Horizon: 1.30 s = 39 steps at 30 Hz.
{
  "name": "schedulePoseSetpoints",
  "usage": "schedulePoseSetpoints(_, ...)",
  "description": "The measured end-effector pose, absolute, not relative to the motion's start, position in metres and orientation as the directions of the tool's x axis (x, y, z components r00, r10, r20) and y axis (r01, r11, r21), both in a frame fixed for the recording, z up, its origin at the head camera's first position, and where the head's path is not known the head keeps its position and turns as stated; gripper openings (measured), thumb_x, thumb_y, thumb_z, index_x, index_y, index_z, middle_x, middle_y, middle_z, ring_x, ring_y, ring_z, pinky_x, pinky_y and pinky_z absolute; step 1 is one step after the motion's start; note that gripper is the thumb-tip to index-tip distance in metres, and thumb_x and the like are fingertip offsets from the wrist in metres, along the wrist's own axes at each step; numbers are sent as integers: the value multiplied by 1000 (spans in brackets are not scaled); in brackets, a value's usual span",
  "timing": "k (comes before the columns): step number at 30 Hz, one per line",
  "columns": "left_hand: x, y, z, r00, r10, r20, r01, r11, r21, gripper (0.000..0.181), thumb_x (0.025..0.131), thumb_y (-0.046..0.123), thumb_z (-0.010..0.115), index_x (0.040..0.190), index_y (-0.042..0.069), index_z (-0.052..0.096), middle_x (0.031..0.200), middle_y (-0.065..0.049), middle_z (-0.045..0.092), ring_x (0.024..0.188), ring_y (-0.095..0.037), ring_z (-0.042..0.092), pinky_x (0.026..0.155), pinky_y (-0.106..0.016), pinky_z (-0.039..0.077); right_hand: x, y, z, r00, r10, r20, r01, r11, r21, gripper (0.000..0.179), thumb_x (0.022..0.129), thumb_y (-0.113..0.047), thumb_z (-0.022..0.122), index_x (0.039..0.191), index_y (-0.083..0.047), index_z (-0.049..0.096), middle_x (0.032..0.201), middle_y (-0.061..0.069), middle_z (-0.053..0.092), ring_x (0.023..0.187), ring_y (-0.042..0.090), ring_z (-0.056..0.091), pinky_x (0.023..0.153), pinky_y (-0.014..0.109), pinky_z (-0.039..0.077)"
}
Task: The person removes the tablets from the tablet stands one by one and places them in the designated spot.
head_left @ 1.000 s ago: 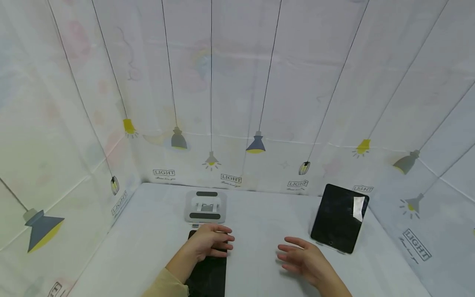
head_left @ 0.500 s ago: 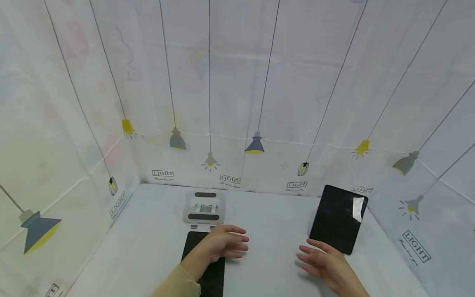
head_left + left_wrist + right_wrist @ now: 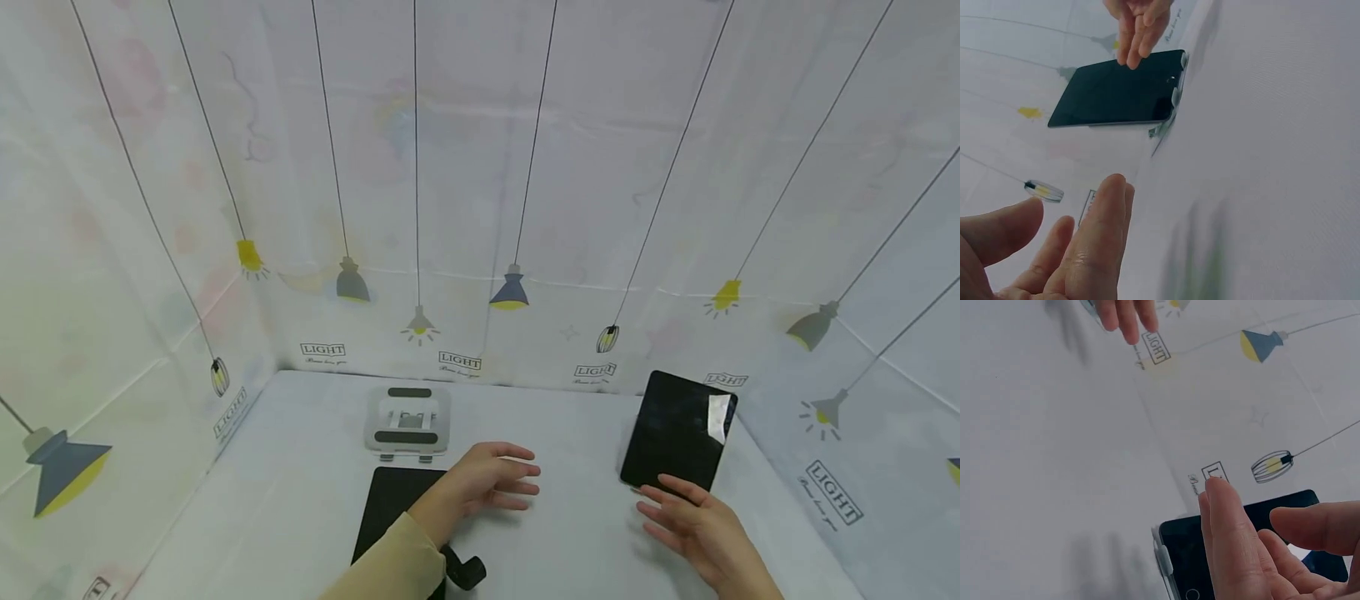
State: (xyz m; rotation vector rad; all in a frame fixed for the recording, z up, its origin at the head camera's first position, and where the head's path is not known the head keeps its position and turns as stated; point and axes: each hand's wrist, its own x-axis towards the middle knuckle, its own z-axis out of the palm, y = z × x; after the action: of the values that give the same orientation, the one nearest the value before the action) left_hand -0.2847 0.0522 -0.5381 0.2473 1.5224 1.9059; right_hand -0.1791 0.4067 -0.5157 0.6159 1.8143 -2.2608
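Note:
My left hand (image 3: 491, 479) hovers over the white table with its fingers loosely spread and nothing in them. Beneath its forearm lies a flat black tablet-like slab (image 3: 393, 500), partly covered by the sleeve. My right hand (image 3: 701, 529) is in front of a black tablet (image 3: 678, 433), also holding nothing; its fingertips overlap the tablet's lower edge in the head view. That tablet leans back, and small clear clips (image 3: 1175, 97) show along its lower edge in the left wrist view. Whether the right fingers touch it, I cannot tell.
Behind the black slab sits a grey-white folding stand (image 3: 408, 419) with two dark pads. White sheets printed with hanging lamps (image 3: 510, 287) enclose the table (image 3: 555, 425) at the back and sides. A black object (image 3: 465, 571) shows by the left forearm.
Both hands have moved to the right, the left one off the black slab and the right one to the tablet's lower edge. The tablet and the stand stay in place.

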Motion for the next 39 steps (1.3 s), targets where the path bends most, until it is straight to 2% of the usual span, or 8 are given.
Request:
schedulePoseSetpoints(6,-291,66,-530,-763,591,-262,-389,-97,916,35,100,14,73,134,9,70,139,-19,73,116,-33,78,89,-50,67,-180,421,-511,-889,148,-433,390,-252,-886,81,107,-14,68,171,-10,19,115,-11,77,112,22,78,105,50,62)
schedulePoseSetpoints(14,-303,74,-523,-751,607,-260,-386,-84,919,35,101,15,74,135,11,71,142,-19,71,115,-31,79,88,-49,68,-178,441,-505,-876,175,-449,398,-263,-879,86,109,-16,66,173,-12,10,106,-17,76,108,18,79,104,48,62)
schedulePoseSetpoints(26,-315,90,-520,-755,610,-241,-385,-116,916,32,102,13,73,134,11,71,137,-16,74,115,-32,79,90,-50,67,-180,469,-508,-858,215,-465,409,-261,-875,92,108,-18,67,174,-15,4,100,-21,73,103,13,78,105,48,62)
schedulePoseSetpoints(31,-321,97,-516,-772,597,-220,-366,-133,921,31,102,12,71,134,11,70,135,-13,76,113,-30,80,89,-50,67,-180,480,-510,-848,235,-475,411,-276,-869,92,108,-19,68,174,-17,4,99,-22,73,102,12,79,105,46,62)
schedulePoseSetpoints(32,-323,98,-515,-772,597,-219,-364,-132,922,31,102,12,71,133,11,70,136,-14,75,113,-30,80,89,-50,67,-180,482,-510,-847,239,-475,409,-278,-869,87,108,-18,67,174,-20,11,99,-22,73,102,12,79,106,46,61)
schedulePoseSetpoints(36,-327,104,-510,-769,602,-215,-353,-120,928,31,102,12,70,133,12,71,137,-13,75,115,-30,79,89,-49,68,-181,491,-509,-842,255,-475,408,-277,-870,82,110,-19,63,174,-22,11,99,-24,72,103,12,79,106,44,61)
schedulePoseSetpoints(39,-329,109,-505,-768,606,-208,-342,-114,933,31,103,9,69,133,12,71,134,-8,76,118,-31,78,88,-49,68,-182,497,-508,-831,282,-480,408,-277,-870,76,111,-19,61,173,-27,17,97,-24,71,101,11,79,104,41,63)
